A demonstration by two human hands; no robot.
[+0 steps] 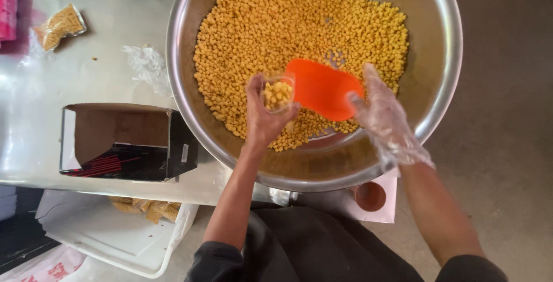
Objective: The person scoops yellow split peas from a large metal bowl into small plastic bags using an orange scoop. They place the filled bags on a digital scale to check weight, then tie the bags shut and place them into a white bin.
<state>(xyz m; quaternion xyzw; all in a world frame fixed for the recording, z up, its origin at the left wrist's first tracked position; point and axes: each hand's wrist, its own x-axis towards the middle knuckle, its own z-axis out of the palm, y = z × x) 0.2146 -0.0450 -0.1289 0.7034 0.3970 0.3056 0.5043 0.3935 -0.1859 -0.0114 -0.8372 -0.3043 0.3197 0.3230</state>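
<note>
To your left on the pale tabletop (46,86) lies an open dark cardboard box (124,142) on its side with thin red sticks (101,167) inside, and behind it a small filled clear packet of yellow snacks (59,26) and a crumpled clear plastic wrapper (148,66). Below the table edge you have a white tray (115,239) holding more filled packets (147,208), and a small brown round cup (370,196) sits on a pinkish sheet (387,207).

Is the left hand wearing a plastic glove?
No, the left hand is bare around a small clear bag; only the right hand wears a clear glove.
</note>
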